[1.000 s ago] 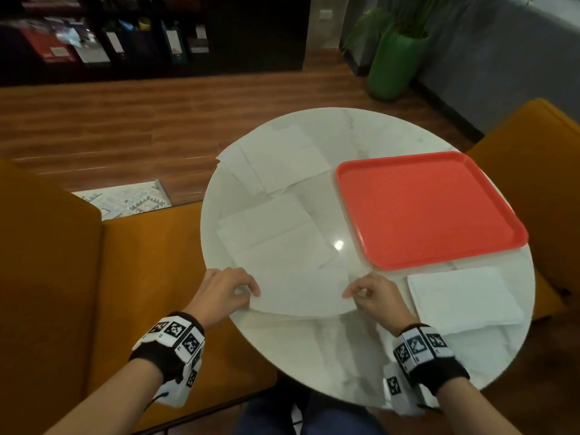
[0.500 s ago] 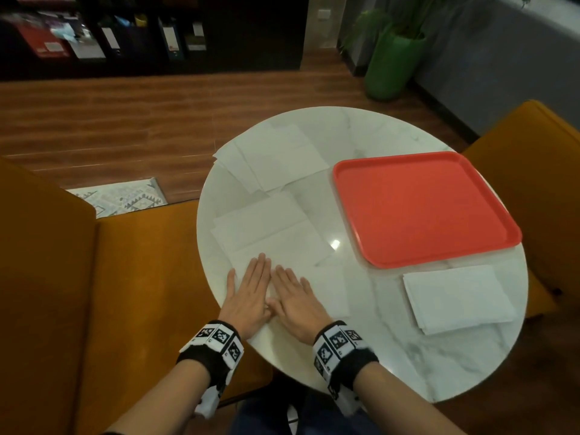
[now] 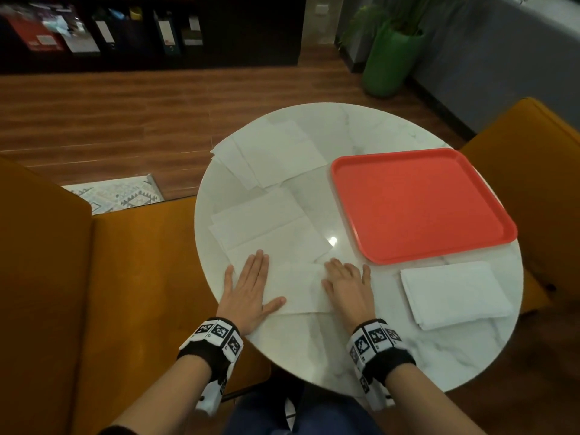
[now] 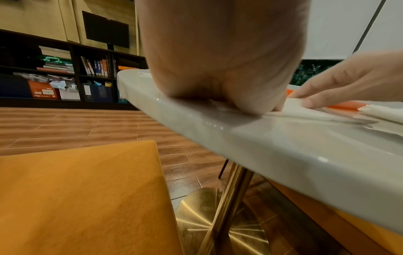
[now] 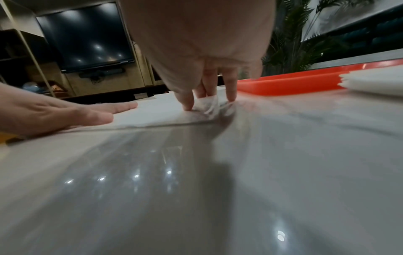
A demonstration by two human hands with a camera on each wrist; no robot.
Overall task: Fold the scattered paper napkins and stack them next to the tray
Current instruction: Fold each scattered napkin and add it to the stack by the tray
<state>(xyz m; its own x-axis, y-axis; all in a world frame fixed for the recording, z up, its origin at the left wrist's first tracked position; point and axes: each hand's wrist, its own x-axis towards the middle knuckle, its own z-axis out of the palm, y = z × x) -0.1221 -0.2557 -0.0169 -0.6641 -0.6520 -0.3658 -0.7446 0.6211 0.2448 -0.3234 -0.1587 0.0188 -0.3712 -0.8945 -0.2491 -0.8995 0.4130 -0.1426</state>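
A folded white napkin [image 3: 298, 288] lies flat near the front left of the round marble table [image 3: 361, 136]. My left hand [image 3: 251, 284] lies flat with straight fingers on its left end. My right hand [image 3: 346, 282] presses flat on its right end; in the right wrist view its fingertips [image 5: 187, 105] touch the paper [image 5: 157, 113]. A stack of folded napkins [image 3: 455, 293] sits in front of the red tray [image 3: 417, 205]. Unfolded napkins [image 3: 266, 227] lie spread beyond my hands, more napkins [image 3: 273, 152] at the far left edge.
Orange chairs stand at the left [image 3: 125, 277] and right [image 3: 533, 152] of the table. A green plant pot [image 3: 389, 61] and dark shelves [image 3: 141, 29] stand on the wooden floor beyond. The table has a gold base [image 4: 224, 224].
A second ago both hands pinched the napkin's near corners. Then they pressed side by side on the folded paper. Now they have slid apart to its two ends.
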